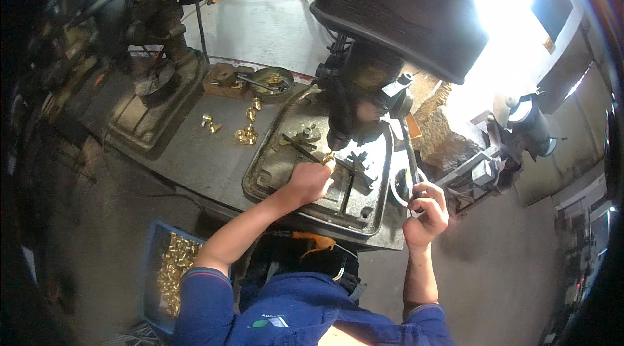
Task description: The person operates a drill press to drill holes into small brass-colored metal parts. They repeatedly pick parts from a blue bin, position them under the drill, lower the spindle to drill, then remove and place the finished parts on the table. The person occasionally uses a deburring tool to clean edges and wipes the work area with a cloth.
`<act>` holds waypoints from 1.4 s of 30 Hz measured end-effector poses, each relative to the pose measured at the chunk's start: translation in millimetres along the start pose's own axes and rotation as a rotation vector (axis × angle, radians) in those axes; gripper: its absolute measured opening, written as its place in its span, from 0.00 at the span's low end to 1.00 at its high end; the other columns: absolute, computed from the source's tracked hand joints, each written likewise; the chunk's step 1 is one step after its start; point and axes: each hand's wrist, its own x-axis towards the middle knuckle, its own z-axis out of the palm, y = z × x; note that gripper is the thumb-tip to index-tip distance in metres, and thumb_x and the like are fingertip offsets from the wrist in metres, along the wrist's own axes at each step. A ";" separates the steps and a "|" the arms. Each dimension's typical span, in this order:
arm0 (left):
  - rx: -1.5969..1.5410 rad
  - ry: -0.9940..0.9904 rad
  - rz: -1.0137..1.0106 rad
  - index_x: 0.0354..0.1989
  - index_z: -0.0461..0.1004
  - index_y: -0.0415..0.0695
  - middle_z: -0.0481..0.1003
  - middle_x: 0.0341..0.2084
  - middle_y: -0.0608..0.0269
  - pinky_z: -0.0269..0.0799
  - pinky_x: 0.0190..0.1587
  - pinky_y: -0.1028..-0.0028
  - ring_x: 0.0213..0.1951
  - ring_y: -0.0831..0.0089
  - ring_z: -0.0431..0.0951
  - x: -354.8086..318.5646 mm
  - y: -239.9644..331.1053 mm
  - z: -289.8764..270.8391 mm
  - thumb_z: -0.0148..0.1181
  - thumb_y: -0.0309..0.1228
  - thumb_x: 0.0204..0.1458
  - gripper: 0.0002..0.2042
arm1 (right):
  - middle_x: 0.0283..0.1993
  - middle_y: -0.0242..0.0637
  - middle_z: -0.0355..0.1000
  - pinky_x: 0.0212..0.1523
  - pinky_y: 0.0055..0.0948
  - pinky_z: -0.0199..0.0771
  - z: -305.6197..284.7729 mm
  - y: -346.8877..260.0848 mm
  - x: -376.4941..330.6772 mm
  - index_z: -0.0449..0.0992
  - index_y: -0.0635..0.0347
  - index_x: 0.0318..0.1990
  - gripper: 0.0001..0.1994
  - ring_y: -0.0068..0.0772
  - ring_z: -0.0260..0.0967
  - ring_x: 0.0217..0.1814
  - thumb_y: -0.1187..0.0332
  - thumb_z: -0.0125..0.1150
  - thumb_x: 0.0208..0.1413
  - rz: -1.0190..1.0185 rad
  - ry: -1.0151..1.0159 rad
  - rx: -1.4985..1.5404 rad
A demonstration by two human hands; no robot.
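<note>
A drill press (pixel 351 96) with a large dark belt cover stands before me, its chuck over a metal base plate (pixel 266 180). Under the chuck, my left hand (pixel 311 183) is closed on a small brass fitting (pixel 329 162), which the fingers partly hide. The drill tip meets the fitting or sits just above it; I cannot tell which. To the right, my right hand (pixel 426 213) wraps round the dark knob at the lower end of the press's feed lever (pixel 412 157). Several loose brass fittings (pixel 246 134) lie on the bench left of the base plate.
Another drill press (pixel 153 99) stands at the left of the bench (pixel 188 157). At the back are a round metal bowl (pixel 273 81) and a rusty block (pixel 224 79). A blue crate (pixel 151 268) full of brass fittings is at lower left. A lamp (pixel 528 122) shines at right.
</note>
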 end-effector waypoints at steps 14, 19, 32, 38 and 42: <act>-0.065 0.278 0.136 0.26 0.71 0.42 0.70 0.15 0.54 0.65 0.24 0.59 0.21 0.55 0.73 -3.2 -8.3 12.0 0.62 0.39 0.43 0.13 | 0.48 0.51 0.65 0.47 0.42 0.63 -5.5 6.5 8.5 0.72 0.61 0.36 0.22 0.49 0.62 0.50 0.48 0.56 0.50 -0.410 0.109 -0.317; -0.089 0.298 0.158 0.28 0.71 0.42 0.70 0.14 0.55 0.65 0.23 0.58 0.20 0.54 0.72 -0.2 -12.4 15.5 0.62 0.37 0.43 0.12 | 0.48 0.45 0.64 0.50 0.46 0.60 1.0 14.4 28.2 0.64 0.58 0.27 0.21 0.50 0.61 0.52 0.47 0.55 0.51 -0.476 0.112 -0.369; -0.036 0.036 0.048 0.25 0.72 0.41 0.73 0.16 0.53 0.69 0.24 0.60 0.22 0.56 0.76 10.7 -11.9 8.2 0.59 0.36 0.47 0.10 | 0.47 0.40 0.64 0.51 0.50 0.60 3.1 23.0 93.0 0.61 0.47 0.36 0.16 0.51 0.61 0.53 0.52 0.58 0.51 -0.710 0.247 -0.369; -0.017 0.075 0.082 0.21 0.74 0.41 0.73 0.15 0.54 0.70 0.24 0.63 0.22 0.58 0.76 14.8 -15.2 11.7 0.59 0.33 0.43 0.08 | 0.49 0.43 0.65 0.54 0.51 0.63 -3.2 29.6 143.1 0.62 0.53 0.36 0.15 0.53 0.61 0.56 0.59 0.61 0.48 -0.685 0.262 -0.345; 0.047 0.022 0.082 0.20 0.73 0.41 0.73 0.15 0.55 0.70 0.23 0.62 0.21 0.58 0.76 19.7 -12.7 2.4 0.59 0.29 0.38 0.05 | 0.43 0.41 0.68 0.44 0.33 0.68 0.2 65.1 188.5 0.67 0.59 0.33 0.10 0.38 0.64 0.51 0.78 0.59 0.41 -0.506 0.345 -0.249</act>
